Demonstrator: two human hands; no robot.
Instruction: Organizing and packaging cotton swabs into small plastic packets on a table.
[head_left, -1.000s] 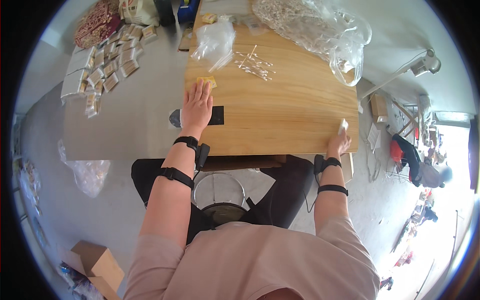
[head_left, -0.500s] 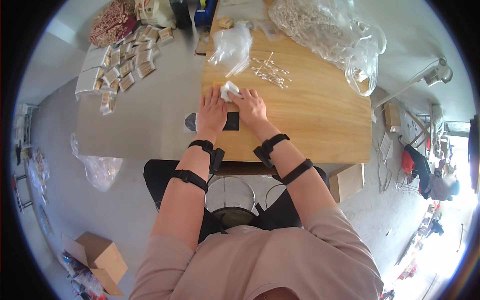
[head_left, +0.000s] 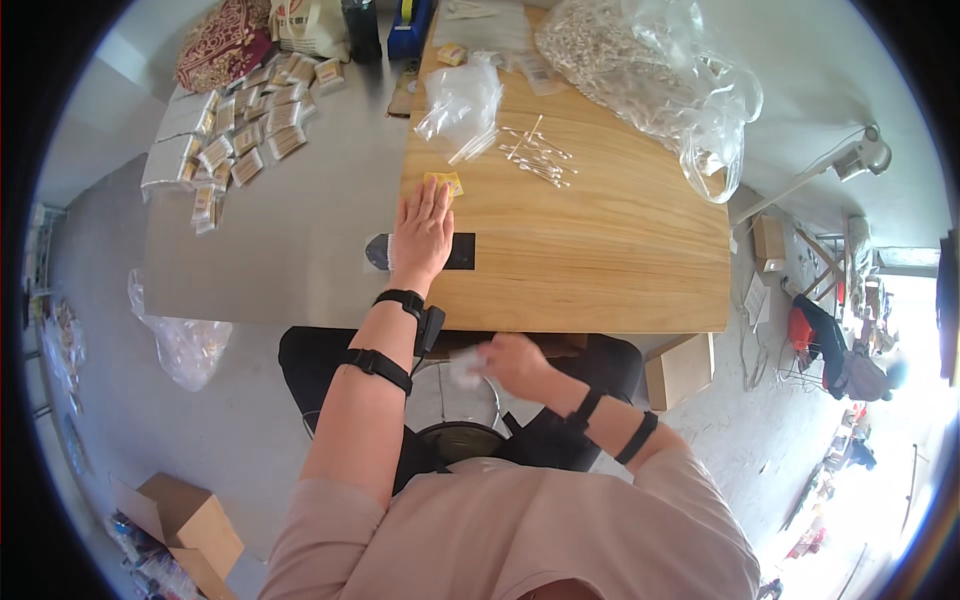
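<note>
My left hand (head_left: 423, 232) lies flat on the wooden tabletop (head_left: 600, 240), its fingers stretched out and just touching the lower edge of a small yellow card (head_left: 444, 183). Beneath its palm is a dark strip (head_left: 462, 251) that shows on either side. Below the table's front edge, over my lap, my right hand (head_left: 517, 365) pinches a crumpled white wad (head_left: 465, 369), blurred by motion. Beyond the card lie a clear plastic bag (head_left: 462, 100) and a scatter of loose cotton swabs (head_left: 540, 155).
A big clear bag of cotton swabs (head_left: 625, 75) sits at the back right. Many small packs of swabs (head_left: 245, 135) cover the far left grey surface, near a patterned red cloth (head_left: 222, 45). A lamp (head_left: 862, 155) stands right. Cardboard boxes (head_left: 195, 520) are on the floor.
My right hand has moved from the tabletop down toward my lap, taking the white wad along. The yellow card is now uncovered; my left hand stays in nearly the same place.
</note>
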